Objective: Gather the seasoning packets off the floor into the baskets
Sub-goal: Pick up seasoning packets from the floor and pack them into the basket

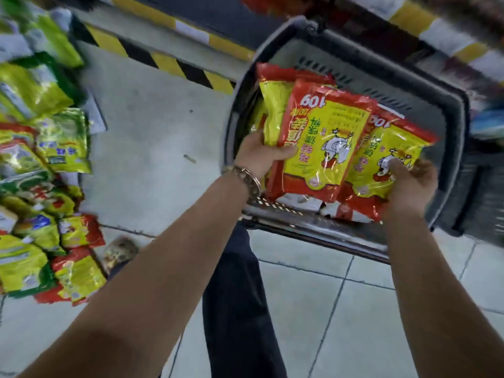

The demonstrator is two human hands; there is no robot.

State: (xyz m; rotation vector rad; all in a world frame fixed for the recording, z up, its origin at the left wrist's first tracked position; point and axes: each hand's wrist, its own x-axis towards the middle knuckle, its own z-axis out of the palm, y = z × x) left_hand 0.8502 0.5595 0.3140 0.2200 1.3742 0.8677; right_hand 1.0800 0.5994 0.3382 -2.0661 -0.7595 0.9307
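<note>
Mid-deposit: my left hand (259, 156) and right hand (411, 184) each clamp red-yellow chicken seasoning packets (324, 143) over grey basket (447, 105). Next, I judge: lower, release inside basket. Packet pile (41, 186) left of basket, on floor (152, 137).

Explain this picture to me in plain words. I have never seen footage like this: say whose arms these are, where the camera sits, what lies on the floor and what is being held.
There is one picture, taken by a wide-angle camera worn on a person's head, looking down at their own bare arms. No machine is involved. The left hand, with a wristwatch on that wrist, and the right hand together hold a fanned bunch of red and yellow seasoning packets over a grey basket standing on the tiled floor. More packets seem to lie in the basket under the held ones. At the left edge, a blurred pile of green and yellow packets still lies on the floor.
</note>
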